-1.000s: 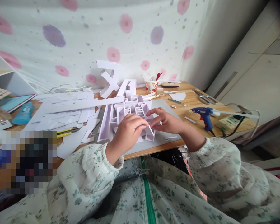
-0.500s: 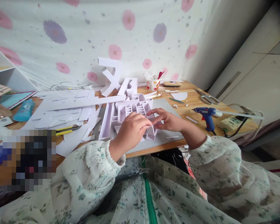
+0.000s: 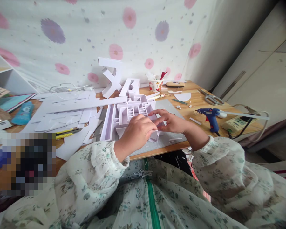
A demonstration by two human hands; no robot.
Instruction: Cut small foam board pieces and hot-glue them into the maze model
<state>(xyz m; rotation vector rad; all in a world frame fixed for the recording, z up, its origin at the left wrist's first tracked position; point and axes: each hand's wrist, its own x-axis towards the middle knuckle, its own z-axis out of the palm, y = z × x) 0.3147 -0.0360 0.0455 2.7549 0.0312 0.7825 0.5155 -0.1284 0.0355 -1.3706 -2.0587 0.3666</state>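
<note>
A white foam-board model [image 3: 123, 117] with many small walled compartments and tiny step-like slats lies on a grey mat at the table's front. Over its right front part, my left hand [image 3: 138, 128] has thumb and fingers pinched together; what they hold is hidden. My right hand [image 3: 173, 122] comes in from the right, fingers bent over the model's right side and thumb near the left fingertips. The fingers seem to hold the model's wall there, though the contact is partly hidden. Thin white strips [image 3: 175, 139] lie on the mat below this hand.
A blue glue gun [image 3: 211, 119] stands right, near a power strip [image 3: 237, 124] and scissors [image 3: 211, 98]. White board sheets [image 3: 59, 114] and a yellow cutter [image 3: 65, 135] lie left. Behind are tall white letter-like shapes [image 3: 112, 78] and a patterned cup [image 3: 155, 85].
The view has shifted slightly. My left fingertips have moved a little to the right, closer to my right thumb; both hands otherwise keep nearly the same pose over the model.
</note>
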